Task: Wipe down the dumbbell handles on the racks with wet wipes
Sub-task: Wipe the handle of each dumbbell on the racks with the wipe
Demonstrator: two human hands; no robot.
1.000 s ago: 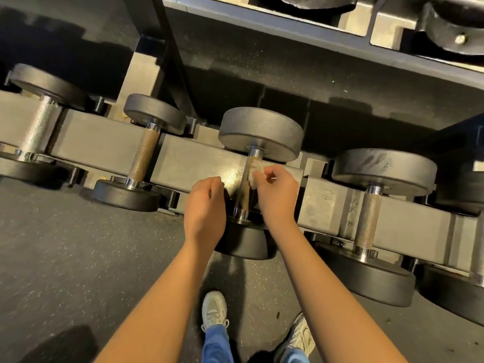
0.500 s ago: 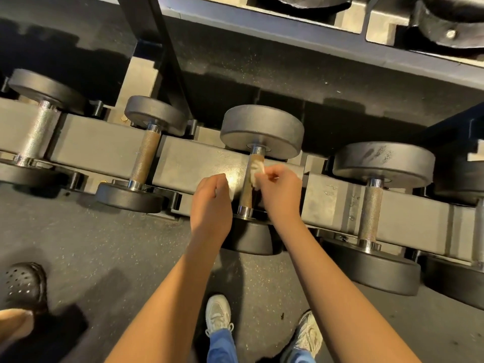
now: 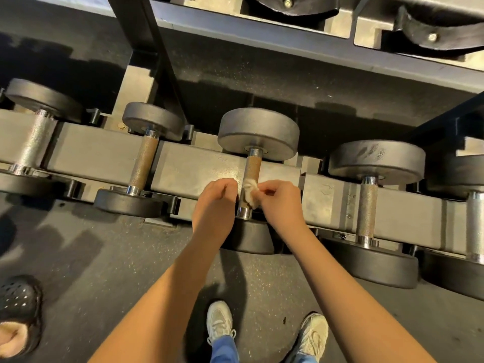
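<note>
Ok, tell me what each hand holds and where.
Right hand pinches the wipe at its right side, against the lower handle; left hand curls beside it, hold unclear.

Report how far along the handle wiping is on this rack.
Done: cannot tell; no handle looks visibly wet. In hand: the right hand pinches the wipe against the lower part of the middle handle, the left hand curled beside it. Left: likely that handle's upper part, perhaps the left-side handle and the right-side handle.

You are wearing an off-white lace-up left trainer [image 3: 219, 322] and a matching right trainer [image 3: 314, 334] under blue trouser legs [image 3: 225, 349]. Your left hand [image 3: 213, 205], right hand [image 3: 281, 203] and both forearms [image 3: 167, 297] are showing bare.
</note>
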